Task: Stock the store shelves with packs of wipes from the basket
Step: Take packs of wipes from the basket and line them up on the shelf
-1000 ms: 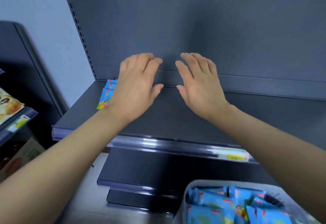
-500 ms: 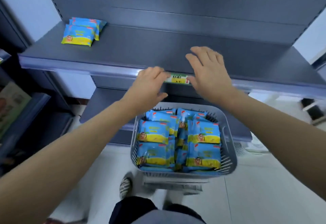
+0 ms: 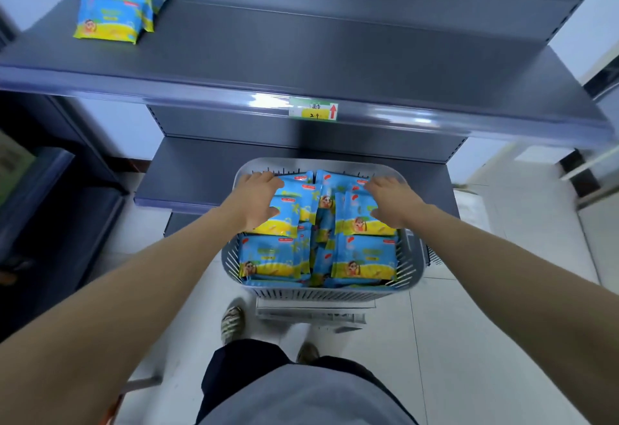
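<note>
Fig.: reach into basket [image 3: 321, 294]. L hand [image 3: 258, 197] lies on far-left pack [image 3: 288, 220], R hand [image 3: 390, 200] on far-right pack [image 3: 358, 223] — fingers bent over each far edge, thumb apart on the face; firm grip can't be told. Packs lie flat under the palms, long axis left-right. Count: 4 top packs in view, more beneath, uncounted; 2 shelf packs [image 3: 107, 22] at far-left of shelf [image 3: 335, 56].

The person is holding both bare arms stretched forward and down, side by side. The left hand [image 3: 259, 198] and right hand [image 3: 392, 202] are lying palm-down, fingers [image 3: 268, 178] bending downward and thumbs pointing inward toward each other. Whether they are gripping is unclear.
</note>
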The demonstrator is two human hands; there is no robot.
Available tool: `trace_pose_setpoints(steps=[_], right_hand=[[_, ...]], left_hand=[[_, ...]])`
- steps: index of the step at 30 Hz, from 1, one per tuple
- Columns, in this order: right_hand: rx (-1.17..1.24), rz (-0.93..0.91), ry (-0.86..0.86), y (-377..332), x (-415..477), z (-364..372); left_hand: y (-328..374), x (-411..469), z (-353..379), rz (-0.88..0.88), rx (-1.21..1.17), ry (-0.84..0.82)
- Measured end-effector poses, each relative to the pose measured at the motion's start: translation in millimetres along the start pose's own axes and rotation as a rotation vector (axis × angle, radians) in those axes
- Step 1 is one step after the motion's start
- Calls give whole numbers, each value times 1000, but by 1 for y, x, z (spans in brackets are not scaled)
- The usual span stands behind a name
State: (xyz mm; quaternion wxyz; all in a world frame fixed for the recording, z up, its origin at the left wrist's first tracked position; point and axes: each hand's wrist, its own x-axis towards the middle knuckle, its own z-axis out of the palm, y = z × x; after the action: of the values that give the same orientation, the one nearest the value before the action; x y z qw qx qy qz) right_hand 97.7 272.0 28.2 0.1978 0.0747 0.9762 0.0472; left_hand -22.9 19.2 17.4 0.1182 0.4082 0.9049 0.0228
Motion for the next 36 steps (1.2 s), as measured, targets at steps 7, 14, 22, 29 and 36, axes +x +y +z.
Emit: trace_pose_setpoints(steps=[7, 14, 22, 29, 36], right_hand=[[22, 71, -58, -4, 13, 23], [113, 104, -44, 2, 15, 25], [149, 50, -116, 8, 14, 16], [254, -89, -12, -15, 39, -81], [316, -80, 146, -29, 45, -161]], left_hand=[[0, 5, 23, -58, 14, -72], [-8, 15, 36, -140, 88, -201], [-8, 30, 37, -168, 184, -271], [-46, 32, -35, -98, 352, -153], [-33, 16, -103, -54, 40, 133]])
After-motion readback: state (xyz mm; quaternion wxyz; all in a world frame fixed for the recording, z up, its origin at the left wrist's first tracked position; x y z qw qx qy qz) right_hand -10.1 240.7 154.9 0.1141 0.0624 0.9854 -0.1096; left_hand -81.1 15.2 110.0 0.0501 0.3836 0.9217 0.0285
